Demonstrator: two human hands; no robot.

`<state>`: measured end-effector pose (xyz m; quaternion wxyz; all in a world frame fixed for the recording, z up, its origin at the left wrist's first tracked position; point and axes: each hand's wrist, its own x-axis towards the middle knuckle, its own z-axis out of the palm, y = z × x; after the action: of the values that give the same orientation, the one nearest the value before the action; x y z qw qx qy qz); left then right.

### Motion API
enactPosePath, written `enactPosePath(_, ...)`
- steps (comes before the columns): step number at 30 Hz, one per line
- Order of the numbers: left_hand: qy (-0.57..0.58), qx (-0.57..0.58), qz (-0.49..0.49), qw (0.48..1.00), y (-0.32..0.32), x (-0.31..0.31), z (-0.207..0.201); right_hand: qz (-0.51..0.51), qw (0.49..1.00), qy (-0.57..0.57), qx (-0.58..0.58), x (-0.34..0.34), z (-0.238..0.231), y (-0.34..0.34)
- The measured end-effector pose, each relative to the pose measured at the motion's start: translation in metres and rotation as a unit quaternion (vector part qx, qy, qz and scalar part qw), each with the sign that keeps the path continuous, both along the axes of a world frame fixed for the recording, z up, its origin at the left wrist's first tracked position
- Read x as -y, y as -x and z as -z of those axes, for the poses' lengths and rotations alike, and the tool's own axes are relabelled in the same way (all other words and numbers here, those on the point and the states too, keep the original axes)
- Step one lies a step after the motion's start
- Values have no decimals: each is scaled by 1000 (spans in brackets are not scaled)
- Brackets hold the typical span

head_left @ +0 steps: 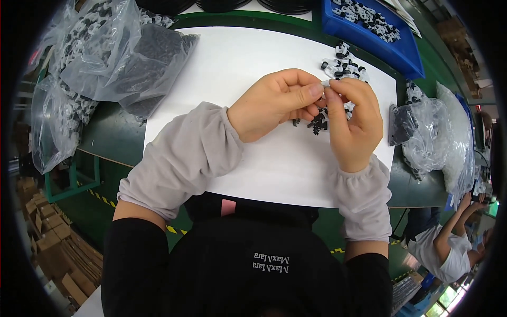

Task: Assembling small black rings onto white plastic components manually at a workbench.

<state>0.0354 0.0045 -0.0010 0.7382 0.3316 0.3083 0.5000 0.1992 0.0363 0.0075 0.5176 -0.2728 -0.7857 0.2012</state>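
Above the white sheet (253, 164), my left hand (274, 100) and my right hand (360, 119) meet fingertip to fingertip. Both pinch a small white plastic part (326, 83), mostly covered by the fingers, so its exact shape is hidden. Just beyond my right hand lies a loose heap of black-and-white plastic fittings (343, 67). Below the fingertips, between the hands, small black pieces (318, 126) are scattered on the sheet. Grey sleeve covers wrap both forearms.
At the back right stands a blue bin (414, 61) with similar fittings. Clear plastic bags (113, 63) of parts crowd the left, and more bags (430, 129) lie at the right. Black coils (222, 4) sit along the far edge. Another person (446, 248) works at far right.
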Motion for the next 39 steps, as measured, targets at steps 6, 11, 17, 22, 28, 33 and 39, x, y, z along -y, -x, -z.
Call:
enactPosePath(6,-32,-38,-8,999,2,1,1,16,999,34,7,2,-4,-2)
enactPosePath(11,-22,-10,-7,1000,0,0,-2,9,999,-31,39,-2,-8,-5)
enactPosePath(17,-19,3,-5,1000,3,1,0,-24,998,-45,29,-4,-5,-5)
enactPosePath(22,-18,15,6,1000,3,1,0,-20,998,-47,24,-2,-3,-5)
enactPosePath(28,-29,30,-9,999,4,0,1,4,984,-143,106,1,-5,-7)
enactPosePath(33,-28,17,-34,999,3,-1,3,20,973,-173,153,4,-9,-5)
enactPosePath(39,-38,-2,-53,998,4,-2,4,10,977,-151,149,4,-7,-4)
